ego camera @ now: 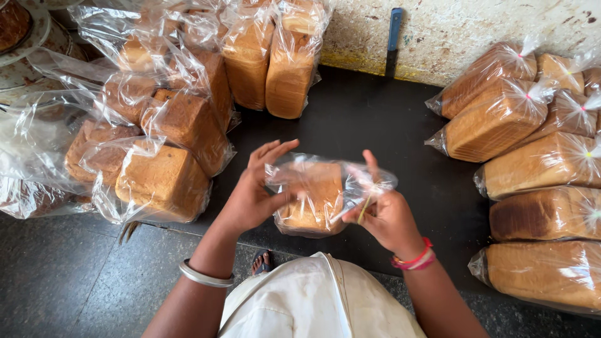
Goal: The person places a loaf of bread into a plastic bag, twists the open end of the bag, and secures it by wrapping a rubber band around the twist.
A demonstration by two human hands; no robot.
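A loaf of bread in a clear plastic bag (311, 197) is held above the edge of a dark counter (375, 119). My left hand (253, 191) grips the bag's left end, fingers partly spread. My right hand (385, 216) pinches the bag's twisted neck on the right, with a thin yellowish rubber band (365, 206) stretched at the fingers. A silver bangle is on my left wrist, red and pink bands on my right.
Several bagged loaves with open bag tops (166, 134) are piled at the left. Several loaves in tied bags (526, 156) are stacked at the right. A stained wall (476, 25) runs behind the counter. The grey floor (75, 275) and a sandalled foot (261, 261) lie below.
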